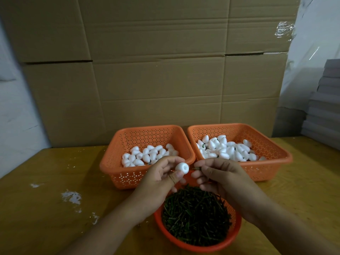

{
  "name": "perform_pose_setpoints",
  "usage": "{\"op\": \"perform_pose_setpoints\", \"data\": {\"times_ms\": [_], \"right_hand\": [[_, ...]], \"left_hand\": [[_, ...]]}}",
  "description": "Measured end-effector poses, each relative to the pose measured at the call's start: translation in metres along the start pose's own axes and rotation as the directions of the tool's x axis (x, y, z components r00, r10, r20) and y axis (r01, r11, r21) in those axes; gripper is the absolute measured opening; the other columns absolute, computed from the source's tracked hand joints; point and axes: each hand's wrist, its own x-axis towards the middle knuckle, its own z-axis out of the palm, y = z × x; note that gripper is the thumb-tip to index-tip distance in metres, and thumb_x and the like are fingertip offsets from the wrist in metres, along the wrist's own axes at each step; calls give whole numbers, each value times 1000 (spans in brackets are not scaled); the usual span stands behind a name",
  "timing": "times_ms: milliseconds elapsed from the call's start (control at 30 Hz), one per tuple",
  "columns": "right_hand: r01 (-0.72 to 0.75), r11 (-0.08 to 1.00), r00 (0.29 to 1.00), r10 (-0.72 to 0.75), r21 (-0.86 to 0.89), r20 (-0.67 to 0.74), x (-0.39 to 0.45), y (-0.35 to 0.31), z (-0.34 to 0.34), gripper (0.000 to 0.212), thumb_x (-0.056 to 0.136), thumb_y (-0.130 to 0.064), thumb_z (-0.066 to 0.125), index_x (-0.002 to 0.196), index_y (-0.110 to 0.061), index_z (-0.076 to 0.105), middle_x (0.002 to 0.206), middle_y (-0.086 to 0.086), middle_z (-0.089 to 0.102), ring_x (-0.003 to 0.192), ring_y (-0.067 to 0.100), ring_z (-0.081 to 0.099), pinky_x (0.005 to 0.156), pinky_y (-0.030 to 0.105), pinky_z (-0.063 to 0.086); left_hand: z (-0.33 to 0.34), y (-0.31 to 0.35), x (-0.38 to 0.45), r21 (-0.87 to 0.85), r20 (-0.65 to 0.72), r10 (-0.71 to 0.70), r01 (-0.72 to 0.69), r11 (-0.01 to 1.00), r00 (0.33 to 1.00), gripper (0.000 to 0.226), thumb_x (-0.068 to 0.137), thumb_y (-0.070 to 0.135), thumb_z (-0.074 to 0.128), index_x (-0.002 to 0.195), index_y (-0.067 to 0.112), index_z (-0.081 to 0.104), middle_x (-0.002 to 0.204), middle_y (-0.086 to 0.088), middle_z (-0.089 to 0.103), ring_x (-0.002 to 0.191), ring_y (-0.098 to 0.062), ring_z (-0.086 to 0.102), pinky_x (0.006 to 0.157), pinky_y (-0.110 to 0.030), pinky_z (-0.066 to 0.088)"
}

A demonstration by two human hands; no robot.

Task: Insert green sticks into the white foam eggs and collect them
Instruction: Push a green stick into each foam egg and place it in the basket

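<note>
My left hand [161, 173] pinches a white foam egg [181, 168] between thumb and fingers, its flat end with a small hole facing me. My right hand [219, 176] pinches a short green stick [197, 168], whose tip points left at the egg, a small gap apart. Both hands hover above a round orange bowl [236, 229] heaped with green sticks [195, 212]. Behind stand two orange perforated baskets: the left basket [128, 137] holds plain foam eggs [147, 155], the right basket [266, 144] holds a pile of eggs [226, 148], some showing green sticks.
Everything sits on a yellowish wooden table [46, 199] with white foam crumbs [71, 196] scattered at the left. Large cardboard sheets [156, 70] form a wall right behind the baskets. Grey stacked boards [325, 107] stand at the far right.
</note>
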Motion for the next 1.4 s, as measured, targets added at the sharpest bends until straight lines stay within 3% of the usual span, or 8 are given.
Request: {"op": "perform_pose_setpoints", "data": {"times_ms": [167,267,467,833,933,1067,1200,1400], "right_hand": [[74,994,996,-77,-81,-37,-3,-1,6,7,97,-4,56,98,-1,63,92,17,76,80,22,75,62,23,58],[152,951,977,-186,-269,-106,-5,0,7,8,93,-8,64,91,-3,69,82,12,77,72,20,73,55,22,55],[171,914,958,-241,-367,-153,-3,1,6,9,92,-8,66,87,-4,72,75,12,75,60,13,66,49,21,49],[193,885,964,-252,-424,-88,-6,4,9,18,95,-12,64,81,-8,74,70,10,73,57,12,62,48,20,47],[192,880,968,-244,-435,-66,-5,8,12,21,95,-14,63,79,-7,74,66,7,72,54,10,60,47,19,45],[182,895,971,-229,-406,-69,-5,10,13,21,96,-14,63,80,-6,74,67,7,72,55,10,60,46,19,45],[168,920,975,-209,-354,-82,-5,12,14,22,97,-14,62,81,-3,73,69,9,73,55,9,60,46,19,44],[196,922,960,-250,-334,-129,-8,14,17,23,96,-14,63,77,-5,73,70,11,73,56,12,61,47,19,45]], "left_hand": [[1,2,-1,-3,-13,18,-18,1000,1000,29,89,35,66,117,27,62,111,12,72,96,-13,71,73,-22,55],[1,2,-1,-21,-25,16,-16,1000,1000,31,86,33,70,115,27,63,111,11,72,96,-12,71,71,-21,55],[2,1,-1,-44,-36,28,-30,999,999,33,80,30,75,111,23,66,109,8,73,98,-7,69,71,-19,53],[3,3,-2,-8,-24,47,-47,999,999,25,81,34,77,104,36,69,112,9,72,104,-8,69,78,-22,56],[3,2,-2,-2,-9,46,-46,999,999,26,81,32,77,106,31,70,112,7,73,107,-11,69,89,-30,58],[3,2,-2,-7,-4,46,-46,999,999,30,81,29,77,109,22,69,110,5,74,106,-11,70,86,-27,57],[3,2,-2,2,-5,56,-56,998,998,26,80,30,77,106,27,71,111,4,74,107,-13,69,95,-32,56],[5,3,-2,-6,-24,64,-64,998,998,24,82,34,80,103,37,70,113,4,73,109,-14,68,90,-32,58]]}}
